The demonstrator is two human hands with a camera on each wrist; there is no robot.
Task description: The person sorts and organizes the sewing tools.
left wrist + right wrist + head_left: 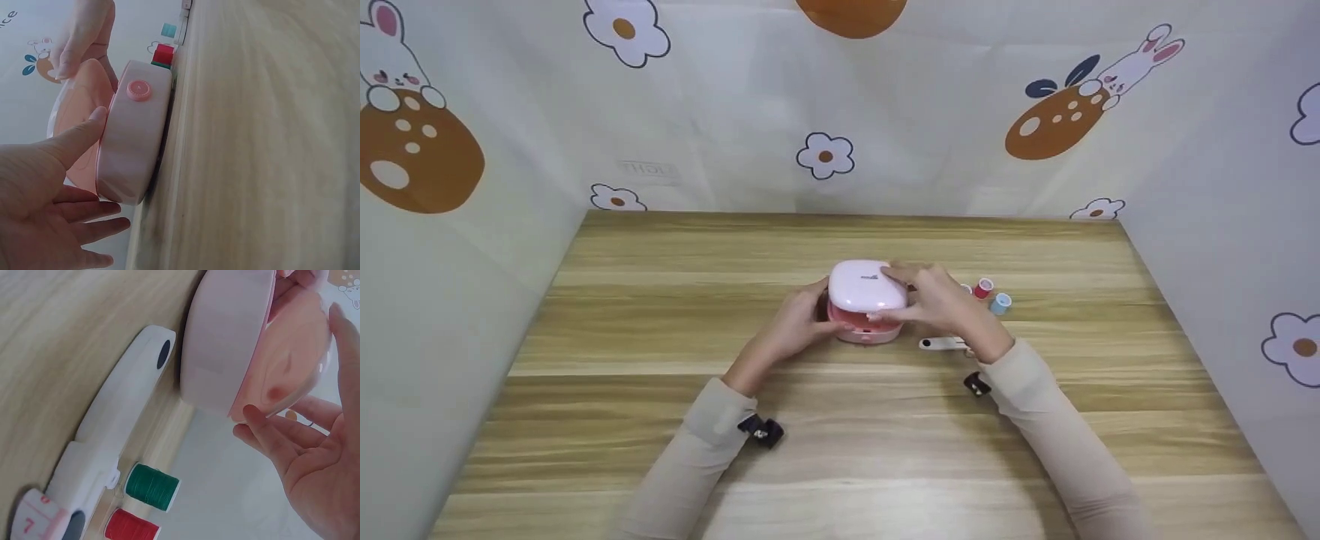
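A small pink box [859, 337] rests on the table, its glossy pale lid [859, 291] tilted up at the front so the peach inside of the lid shows. My left hand [793, 324] holds the box from its left side, thumb on the front rim near the round pink button [139, 90] and fingers toward the back. With the right hand [943, 301] I grip the raised lid, thumb at its front edge and fingers over the top. What lies inside the box is hidden.
Right of the box are thread spools: red [984, 288], light blue [1001, 304] and green [152, 486]. A white tool with a dark oval [126, 388] lies beside the box, near a tape with pink markings [35, 517]. Patterned cloth walls [735, 135] enclose the wooden table [660, 435].
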